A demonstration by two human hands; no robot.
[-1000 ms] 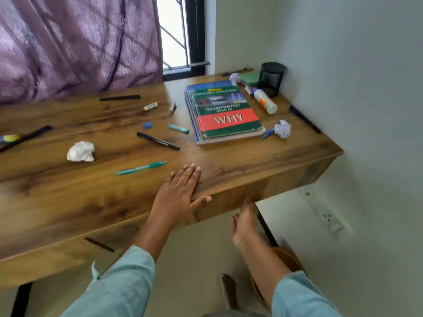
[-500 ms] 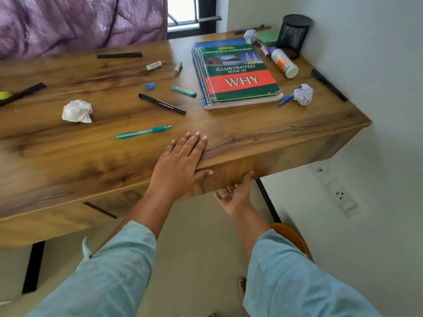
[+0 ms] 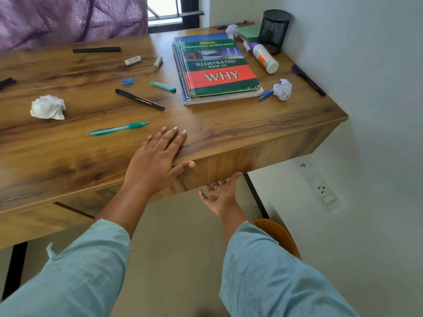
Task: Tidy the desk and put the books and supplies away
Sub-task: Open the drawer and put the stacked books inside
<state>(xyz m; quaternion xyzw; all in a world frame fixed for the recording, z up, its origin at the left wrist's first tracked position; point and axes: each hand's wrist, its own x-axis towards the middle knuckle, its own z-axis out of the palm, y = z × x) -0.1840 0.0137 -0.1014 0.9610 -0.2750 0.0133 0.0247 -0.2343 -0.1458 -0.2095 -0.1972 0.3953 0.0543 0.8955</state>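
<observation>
My left hand (image 3: 158, 156) lies flat, fingers spread, on the front edge of the wooden desk (image 3: 229, 124). My right hand (image 3: 220, 193) is palm up under the desk's front panel, fingertips hidden beneath it. A stack of books topped by a green and red one (image 3: 219, 69) lies at the right. Scattered on the desk are a teal pen (image 3: 117, 128), a black pen (image 3: 139, 99), a blue sharpener (image 3: 128, 81), a teal lead case (image 3: 163, 86), crumpled paper balls (image 3: 48, 107) (image 3: 283, 89), a glue bottle (image 3: 265, 58) and a black mesh pen holder (image 3: 274, 30).
A white wall runs along the desk's right side with a socket plate (image 3: 324, 191) below. A purple curtain (image 3: 68, 19) and window are behind the desk. An orange stool (image 3: 278, 235) stands under the right end. Black markers lie at the back (image 3: 96, 50) and right edge (image 3: 309, 80).
My right hand has turned palm up and moved up under the desk's front panel. The left hand has stayed flat on the edge. The view has shifted closer.
</observation>
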